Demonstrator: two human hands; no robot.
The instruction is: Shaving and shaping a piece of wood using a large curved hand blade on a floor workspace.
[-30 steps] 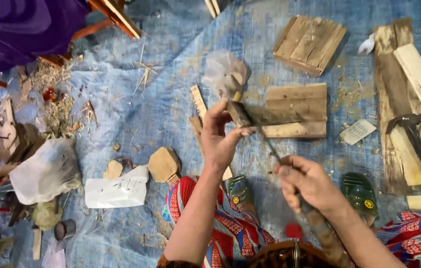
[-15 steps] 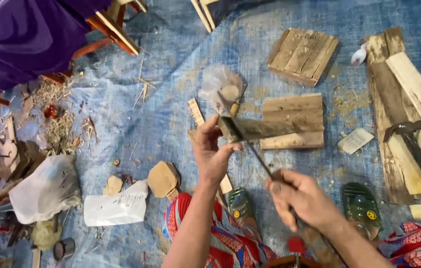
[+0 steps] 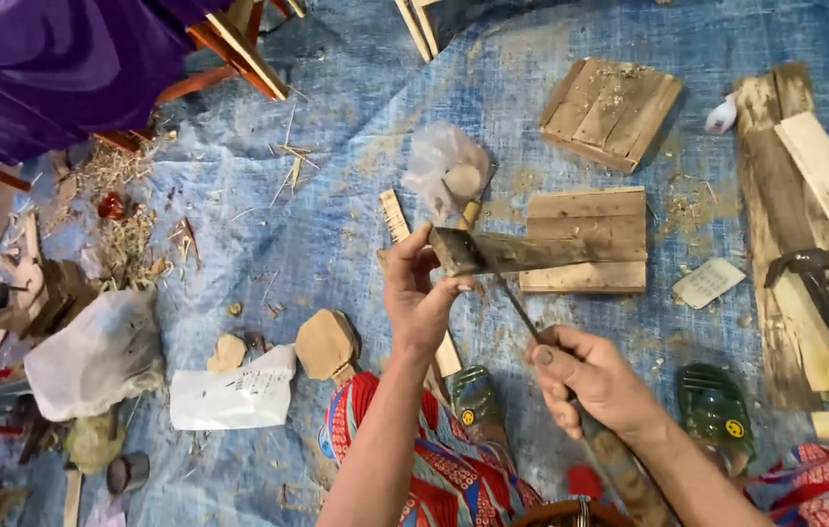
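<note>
Your right hand [image 3: 595, 383] is curled tight around the handle of a thin tool [image 3: 522, 314], maybe a file. Its tip touches the wood piece [image 3: 507, 252]. Your left hand [image 3: 419, 293] pinches that piece above the blue tarp [image 3: 336, 224].

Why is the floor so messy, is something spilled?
Yes. Pale wood shavings lie scattered on the blue tarp at the left, and sawdust dusts it beside the stacked boards. The left hand holds a dark wood piece; the right hand grips a thin blade.
</note>
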